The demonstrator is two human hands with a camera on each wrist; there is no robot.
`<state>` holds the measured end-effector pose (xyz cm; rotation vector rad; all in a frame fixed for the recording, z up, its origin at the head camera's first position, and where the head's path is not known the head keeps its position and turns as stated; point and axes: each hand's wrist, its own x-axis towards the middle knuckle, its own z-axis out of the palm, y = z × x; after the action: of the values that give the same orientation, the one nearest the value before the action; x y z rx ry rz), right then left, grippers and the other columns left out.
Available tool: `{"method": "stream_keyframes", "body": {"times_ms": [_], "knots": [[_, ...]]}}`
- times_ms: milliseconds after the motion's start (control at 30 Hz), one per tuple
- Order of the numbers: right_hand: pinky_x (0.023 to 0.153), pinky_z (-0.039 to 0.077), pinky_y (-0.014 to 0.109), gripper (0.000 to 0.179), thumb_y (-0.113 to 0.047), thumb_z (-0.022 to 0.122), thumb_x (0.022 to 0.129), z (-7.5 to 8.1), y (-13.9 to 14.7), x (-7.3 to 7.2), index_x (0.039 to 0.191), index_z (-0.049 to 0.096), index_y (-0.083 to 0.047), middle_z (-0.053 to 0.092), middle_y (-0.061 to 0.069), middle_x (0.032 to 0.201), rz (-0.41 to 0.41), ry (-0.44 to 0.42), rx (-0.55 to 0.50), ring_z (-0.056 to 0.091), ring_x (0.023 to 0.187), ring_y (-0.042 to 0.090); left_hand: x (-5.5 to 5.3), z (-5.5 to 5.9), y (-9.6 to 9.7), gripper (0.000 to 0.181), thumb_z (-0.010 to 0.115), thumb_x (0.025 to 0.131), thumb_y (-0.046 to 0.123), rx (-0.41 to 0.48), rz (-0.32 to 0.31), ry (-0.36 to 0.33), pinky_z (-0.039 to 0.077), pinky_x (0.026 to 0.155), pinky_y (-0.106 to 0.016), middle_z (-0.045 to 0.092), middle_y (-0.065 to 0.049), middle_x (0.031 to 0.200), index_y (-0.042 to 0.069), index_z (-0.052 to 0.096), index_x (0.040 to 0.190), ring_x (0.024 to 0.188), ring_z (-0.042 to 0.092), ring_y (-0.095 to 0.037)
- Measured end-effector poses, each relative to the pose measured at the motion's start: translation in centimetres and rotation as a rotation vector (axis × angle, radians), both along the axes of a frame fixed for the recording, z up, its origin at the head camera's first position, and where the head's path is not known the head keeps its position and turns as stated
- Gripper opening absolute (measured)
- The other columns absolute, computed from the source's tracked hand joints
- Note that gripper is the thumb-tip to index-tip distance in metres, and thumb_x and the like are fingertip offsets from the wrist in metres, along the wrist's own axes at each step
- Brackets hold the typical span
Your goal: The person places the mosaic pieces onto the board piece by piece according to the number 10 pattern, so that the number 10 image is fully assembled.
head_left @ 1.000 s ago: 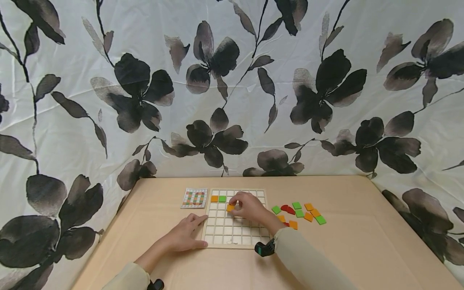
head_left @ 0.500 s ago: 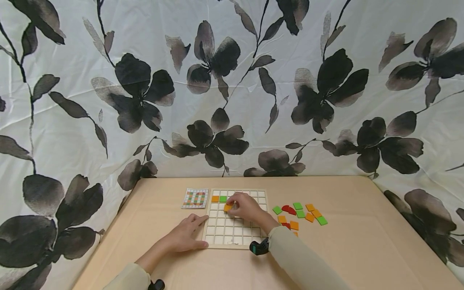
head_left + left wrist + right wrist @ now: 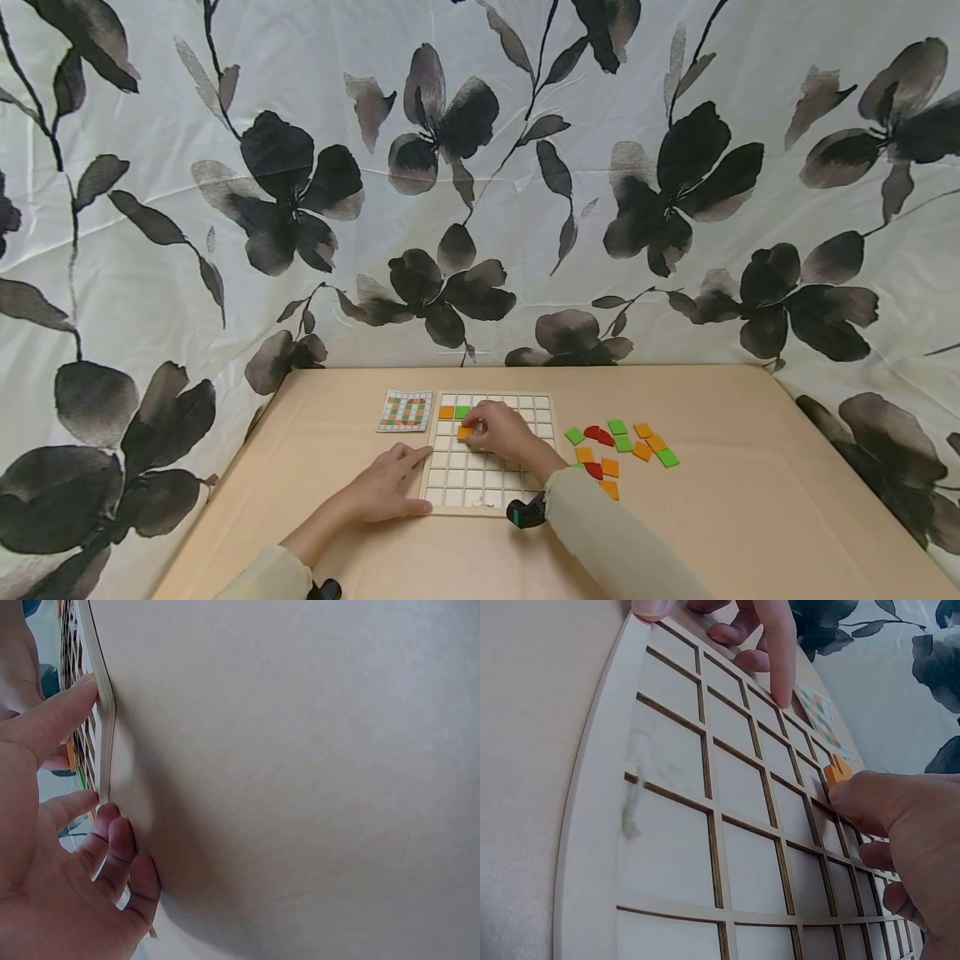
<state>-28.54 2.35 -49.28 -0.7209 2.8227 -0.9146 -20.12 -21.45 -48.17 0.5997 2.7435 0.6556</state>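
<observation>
A wooden grid board (image 3: 450, 477) with shallow square cells lies on the table. In its upper left cells sit an orange tile (image 3: 446, 412) and a green tile (image 3: 462, 412). Just below them my right hand (image 3: 504, 430) pinches another orange square tile (image 3: 464, 433) between thumb and finger. Seen from the right wrist, that tile (image 3: 838, 771) is at the board's far cells, tilted; whether it touches a cell is unclear. My left hand (image 3: 384, 482) rests along the board's left edge, its thumb and fingertips touching the frame (image 3: 106, 750), fingers loosely extended.
A pattern card (image 3: 403, 412) with coloured squares lies left of the board. On the right are scattered loose orange tiles (image 3: 610, 467), green tiles (image 3: 667, 457) and red curved pieces (image 3: 599, 435). A floral curtain (image 3: 555, 208) hangs behind the table.
My right hand has shifted left across the board with the pinched orange tile, toward the left column. More loose pieces show beside the right forearm. My left hand stays in place.
</observation>
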Motion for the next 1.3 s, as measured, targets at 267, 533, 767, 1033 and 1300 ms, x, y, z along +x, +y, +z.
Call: {"method": "stream_keyframes", "body": {"times_ms": [267,533,767,1033,1300], "knots": [[0.064,0.041,0.021,0.021,-0.02,0.075,0.083,-0.5,-0.3,-0.2,0.104,0.075,-0.019,0.065,-0.007,0.096,-0.001,0.033,-0.009,0.05,0.073,0.006,0.0,-0.1,0.0,0.085,0.075,0.078,0.051,0.009,0.003,0.002,0.039,0.083,-0.037,0.046,0.0,0.117,0.016,0.04,0.147,0.1,0.042,-0.015],[0.067,0.044,0.023,0.017,-0.022,0.075,0.085,-0.4,-0.6,-0.3,0.102,0.077,-0.02,0.065,-0.007,0.096,0.006,0.065,0.001,0.054,0.076,0.006,-0.1,-0.2,0.0,0.086,0.075,0.078,0.052,-0.001,-0.002,0.002,0.04,0.083,-0.037,0.046,0.0,0.117,0.016,0.04,0.148,0.1,0.042,-0.015],[0.075,0.05,0.03,0.013,-0.022,0.077,0.083,-0.1,-0.9,-0.7,0.095,0.077,-0.021,0.066,-0.007,0.094,-0.069,0.084,0.017,0.063,0.087,0.011,-0.2,-0.2,0.0,0.086,0.074,0.079,0.052,0.002,-0.01,0.002,0.039,0.083,-0.036,0.046,0.0,0.118,0.016,0.039,0.148,0.1,0.041,-0.015],[0.073,0.049,0.03,0.014,-0.02,0.078,0.081,-0.3,-1.1,-0.8,0.095,0.077,-0.019,0.066,-0.005,0.091,-0.078,0.075,0.004,0.061,0.084,0.01,-0.2,-0.2,0.0,0.085,0.075,0.078,0.051,0.006,-0.006,0.003,0.039,0.083,-0.037,0.046,0.0,0.117,0.016,0.04,0.148,0.101,0.042,-0.015],[0.074,0.048,0.031,0.018,-0.019,0.075,0.083,-0.5,-1.1,-0.5,0.1,0.076,-0.017,0.066,-0.003,0.094,-0.071,0.076,-0.018,0.06,0.085,0.012,0.0,-0.1,-0.1,0.085,0.075,0.078,0.05,0.005,-0.001,-0.001,0.039,0.084,-0.038,0.046,0.0,0.118,0.016,0.039,0.148,0.102,0.042,-0.016]]}}
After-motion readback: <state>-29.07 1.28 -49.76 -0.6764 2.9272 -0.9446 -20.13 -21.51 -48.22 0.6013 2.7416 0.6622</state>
